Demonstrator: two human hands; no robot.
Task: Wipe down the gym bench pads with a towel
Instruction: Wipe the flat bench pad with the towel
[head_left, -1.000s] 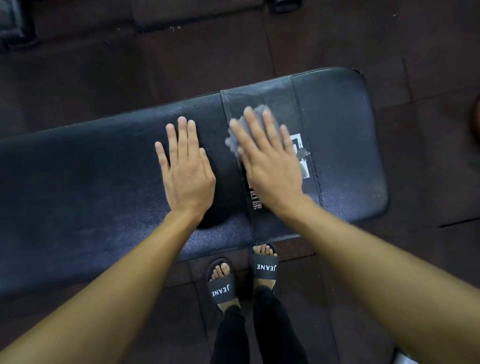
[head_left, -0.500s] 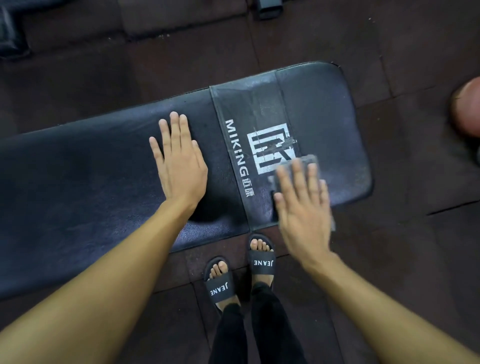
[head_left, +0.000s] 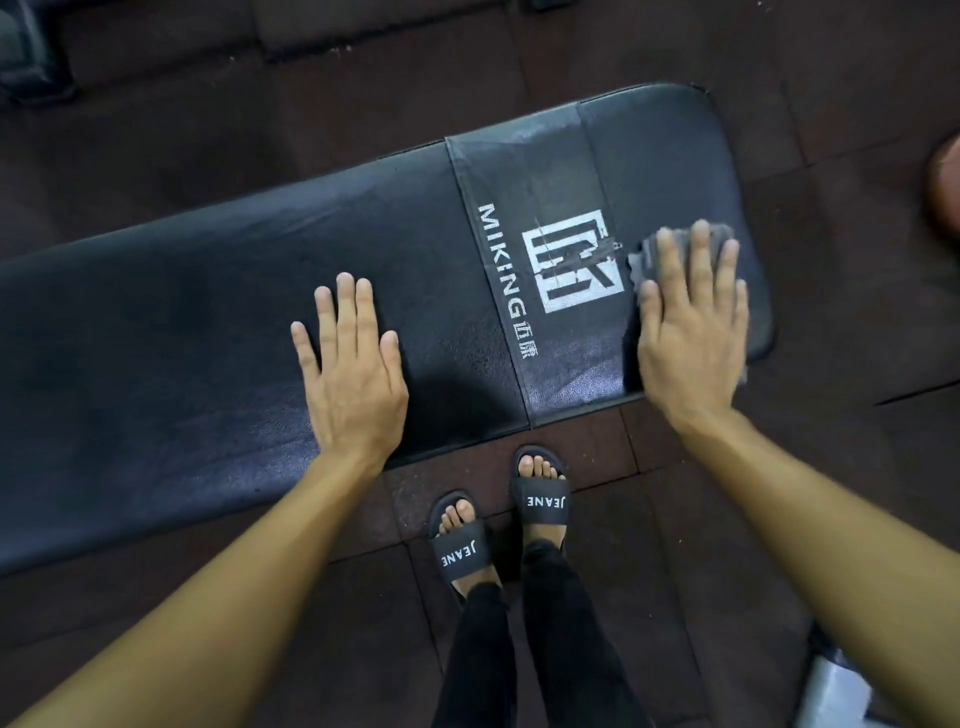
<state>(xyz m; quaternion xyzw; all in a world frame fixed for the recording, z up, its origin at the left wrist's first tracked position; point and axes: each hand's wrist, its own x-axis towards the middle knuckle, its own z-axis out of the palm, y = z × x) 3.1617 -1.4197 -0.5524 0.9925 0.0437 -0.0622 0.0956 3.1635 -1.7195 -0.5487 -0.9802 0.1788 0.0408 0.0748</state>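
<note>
A long black padded gym bench (head_left: 208, 312) runs across the view, with a white logo and the word MIKING printed on its right part. My right hand (head_left: 691, 338) lies flat with straight fingers on a small grey towel (head_left: 644, 260), pressing it onto the pad near the bench's right end; most of the towel is hidden under the hand. My left hand (head_left: 353, 374) rests flat and open on the pad left of the logo, near the front edge.
Dark rubber floor tiles (head_left: 779, 493) surround the bench. My feet in black slides (head_left: 540, 499) stand just in front of the pad. A reddish round object (head_left: 945, 187) sits at the right edge, and a pale object (head_left: 831, 691) at the bottom right.
My right hand slid the towel from the logo strip down to the front edge, then right and up toward the bench's end. My left hand stayed planted on the pad.
</note>
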